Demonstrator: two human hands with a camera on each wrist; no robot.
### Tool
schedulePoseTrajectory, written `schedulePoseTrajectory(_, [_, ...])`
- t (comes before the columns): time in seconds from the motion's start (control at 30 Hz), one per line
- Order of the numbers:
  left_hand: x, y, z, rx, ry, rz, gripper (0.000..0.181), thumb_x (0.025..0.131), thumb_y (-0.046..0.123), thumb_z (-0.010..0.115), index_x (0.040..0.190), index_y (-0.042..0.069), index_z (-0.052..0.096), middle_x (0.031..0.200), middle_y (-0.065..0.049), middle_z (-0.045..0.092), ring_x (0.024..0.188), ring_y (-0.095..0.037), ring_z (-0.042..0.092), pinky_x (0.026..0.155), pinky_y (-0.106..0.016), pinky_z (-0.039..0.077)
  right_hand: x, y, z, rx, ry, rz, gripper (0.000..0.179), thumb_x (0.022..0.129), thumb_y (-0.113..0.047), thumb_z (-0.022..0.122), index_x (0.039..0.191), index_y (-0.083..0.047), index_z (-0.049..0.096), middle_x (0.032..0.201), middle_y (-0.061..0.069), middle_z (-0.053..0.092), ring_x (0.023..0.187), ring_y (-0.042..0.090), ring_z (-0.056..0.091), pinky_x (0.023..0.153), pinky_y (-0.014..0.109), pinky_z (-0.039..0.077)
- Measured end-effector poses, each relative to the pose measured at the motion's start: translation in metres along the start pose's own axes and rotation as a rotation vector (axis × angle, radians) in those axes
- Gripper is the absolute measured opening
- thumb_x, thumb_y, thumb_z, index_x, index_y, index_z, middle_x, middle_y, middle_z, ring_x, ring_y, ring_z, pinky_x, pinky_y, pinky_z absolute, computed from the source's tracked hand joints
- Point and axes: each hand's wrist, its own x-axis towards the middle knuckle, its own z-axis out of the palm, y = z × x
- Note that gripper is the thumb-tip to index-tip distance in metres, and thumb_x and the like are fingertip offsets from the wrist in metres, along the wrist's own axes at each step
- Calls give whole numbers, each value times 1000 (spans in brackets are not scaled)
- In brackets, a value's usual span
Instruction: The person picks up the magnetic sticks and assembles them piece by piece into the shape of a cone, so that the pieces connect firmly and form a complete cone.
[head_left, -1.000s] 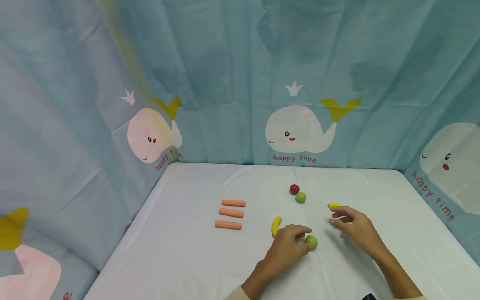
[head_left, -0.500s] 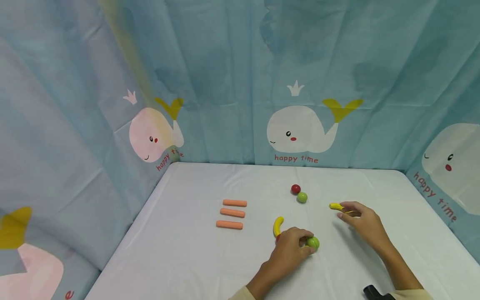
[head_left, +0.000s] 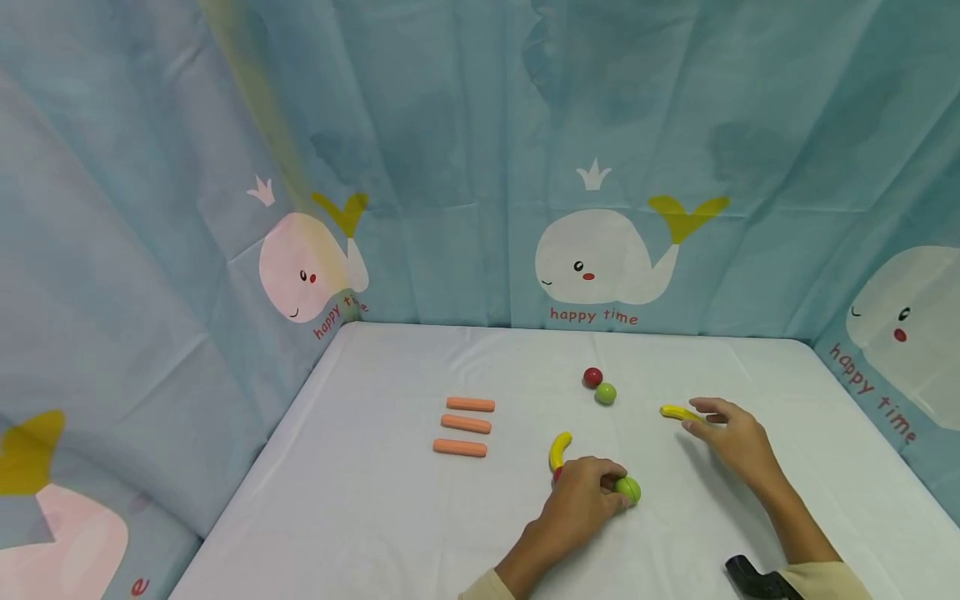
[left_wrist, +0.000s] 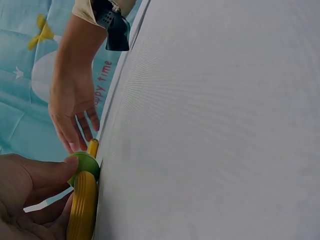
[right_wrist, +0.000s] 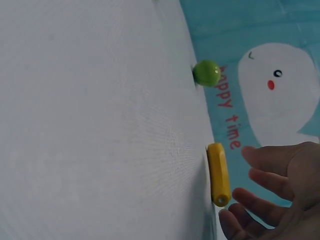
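Note:
My left hand (head_left: 581, 502) is low over the table, thumb and forefinger pinching a green ball (head_left: 628, 491) with a dark line round it. In the left wrist view the thumb lies on that ball, and a ridged yellow banana-like piece (left_wrist: 84, 207) is right beside the fingers. Partly hidden behind the left hand are a small red ball (head_left: 557, 474) and a curved toy banana (head_left: 558, 451). My right hand (head_left: 735, 437) hovers at a second yellow toy banana (head_left: 678, 412), its fingers spread. The right wrist view shows a gap between those fingers and this banana (right_wrist: 218, 175).
Several toys lie on the white tabletop (head_left: 360, 517). Toward the back, a red ball (head_left: 592, 377) touches a green one (head_left: 605, 394). Three orange sausage-shaped sticks (head_left: 466, 424) lie in a row at left. A whale-print curtain (head_left: 450, 250) encloses the table.
My left thumb and forefinger have closed on the green ball, which has shifted slightly toward me. The right hand has drawn a little to the right, uncovering more of the banana.

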Motion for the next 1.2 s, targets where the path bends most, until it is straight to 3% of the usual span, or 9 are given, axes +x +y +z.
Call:
schedulePoseTrajectory(0.33, [1,0,1,36,-8,13,34,82,6,91,115,8,82,94,11,76,82,7,62,76,-11,52,8,3,2,-23,-29,19,51,100,-22,74,141,6,61,136,36,62,123,53,59,87,57,57])
schedulePoseTrajectory(0.53, [0,1,-1,53,-18,17,34,85,7,90,117,9,82,95,13,71,84,6,57,76,-12,50,11,5,4,-41,-18,-5,44,98,-16,74,134,7,65,125,32,68,112,47,65,74,37,55])
schedulePoseTrajectory(0.63, [0,1,-2,51,-19,17,34,85,7,89,118,10,82,95,13,69,85,5,56,76,-12,49,11,6,6,-39,-14,-21,40,98,-16,74,130,7,67,117,29,71,105,43,67,71,34,52])
schedulePoseTrajectory(0.93, [1,2,-2,35,9,25,33,84,6,90,116,9,82,97,13,74,84,6,58,76,-12,51,13,0,6,-61,-31,-12,37,97,-19,75,124,7,70,106,23,73,96,36,68,69,37,51])
schedulePoseTrajectory(1.2, [1,2,-3,10,13,10,34,84,7,90,117,9,81,99,12,76,84,7,60,79,-13,53,8,-15,3,-116,-111,47,36,93,-14,74,120,10,71,101,21,71,91,31,66,75,47,56])
